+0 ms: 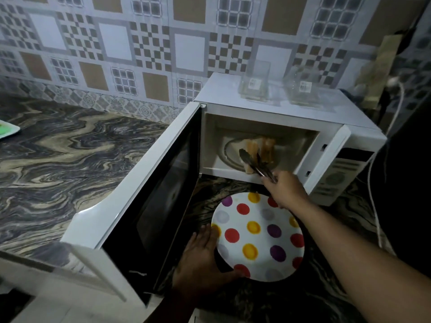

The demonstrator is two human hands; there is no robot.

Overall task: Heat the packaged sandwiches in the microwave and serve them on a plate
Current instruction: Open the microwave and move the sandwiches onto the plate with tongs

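A white microwave (268, 108) stands on the counter with its door (149, 194) swung wide to the left. Inside, on the glass turntable (229, 155), stand toasted sandwiches (261, 146). My right hand (285, 188) grips metal tongs (255, 165) whose tips reach into the cavity at the sandwiches; one piece looks pinched near the front lip. In front of the microwave my left hand (200, 255) holds the left rim of a white plate (257, 236) with red, yellow and purple dots. Nothing lies on the plate.
Two clear plastic sandwich packages (255, 83) (303, 86) sit on top of the microwave. A white cable (375, 206) hangs down its right side. The marbled counter (65, 159) runs left, with a green-and-white object (8, 131) at its far left edge.
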